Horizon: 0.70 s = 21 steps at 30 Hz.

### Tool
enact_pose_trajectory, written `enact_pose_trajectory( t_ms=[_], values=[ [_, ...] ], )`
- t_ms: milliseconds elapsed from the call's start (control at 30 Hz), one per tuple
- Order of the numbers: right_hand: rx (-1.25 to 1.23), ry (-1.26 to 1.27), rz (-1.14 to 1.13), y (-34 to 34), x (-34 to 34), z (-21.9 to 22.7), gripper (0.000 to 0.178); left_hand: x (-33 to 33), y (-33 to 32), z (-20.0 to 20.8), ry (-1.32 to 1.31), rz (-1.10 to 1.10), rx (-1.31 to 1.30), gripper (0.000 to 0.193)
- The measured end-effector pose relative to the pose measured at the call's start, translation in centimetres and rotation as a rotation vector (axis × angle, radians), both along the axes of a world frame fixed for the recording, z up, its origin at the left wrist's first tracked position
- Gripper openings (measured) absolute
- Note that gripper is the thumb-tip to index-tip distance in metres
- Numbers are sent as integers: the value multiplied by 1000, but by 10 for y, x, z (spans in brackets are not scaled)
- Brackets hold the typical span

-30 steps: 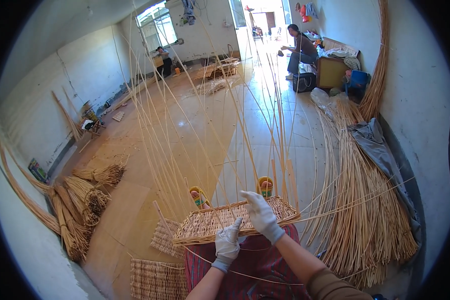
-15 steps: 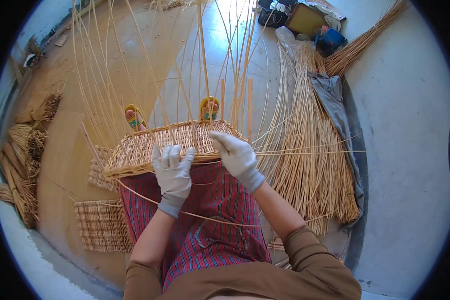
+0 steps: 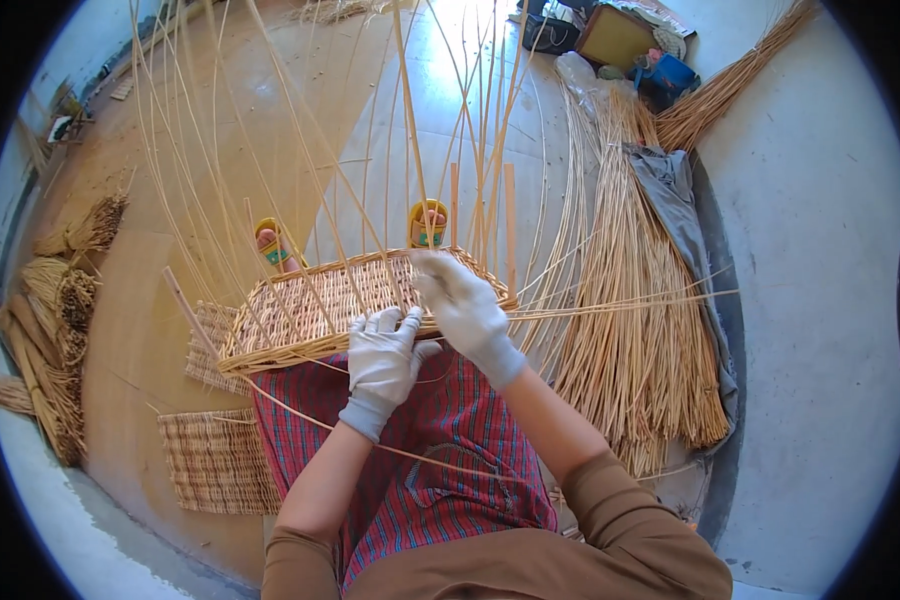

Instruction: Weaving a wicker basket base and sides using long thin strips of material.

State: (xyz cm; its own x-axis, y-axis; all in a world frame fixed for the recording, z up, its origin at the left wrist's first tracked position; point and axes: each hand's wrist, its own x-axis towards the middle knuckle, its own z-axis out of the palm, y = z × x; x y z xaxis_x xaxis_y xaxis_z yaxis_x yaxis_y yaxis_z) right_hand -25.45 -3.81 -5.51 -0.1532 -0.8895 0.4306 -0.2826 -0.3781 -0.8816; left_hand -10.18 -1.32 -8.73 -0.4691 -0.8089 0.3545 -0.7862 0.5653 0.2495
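A shallow rectangular wicker basket (image 3: 345, 292) lies over my lap, with long upright rods rising from its edges. My left hand (image 3: 380, 365), in a pale work glove, grips the near rim right of its middle, fingers bent over the weave. Close beside it, my gloved right hand (image 3: 465, 312) is above the right part of the same rim. Its fingers are curled in next to a tall upright rod (image 3: 411, 120), a little blurred, and what they pinch is hidden. One thin loose rod (image 3: 370, 442) curves from the basket's near left corner across my striped apron (image 3: 440, 455).
A large sheaf of cut rods (image 3: 635, 330) spreads on the floor at right, on grey cloth (image 3: 665, 185). Woven wicker panels (image 3: 215, 462) lie at left, near bundled dry stalks (image 3: 55, 340). A blue container (image 3: 667, 80) and bags stand at the far right. My feet in yellow slippers (image 3: 427, 228) show beyond the basket.
My left hand has slid rightward along the near rim, closer to my right hand. My right hand stays at the rim, its fingers turned slightly. The basket appears a little farther right.
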Motion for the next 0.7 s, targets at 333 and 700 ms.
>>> enact_pose_trajectory(
  t_ms=[333,700],
  values=[
    [692,-616,8,57,-39,-20,35,5,-16,-34,216,22,-29,35],
    [227,488,141,-57,-21,50,82,-1,1,-37,-177,104,-53,66]
  ],
)
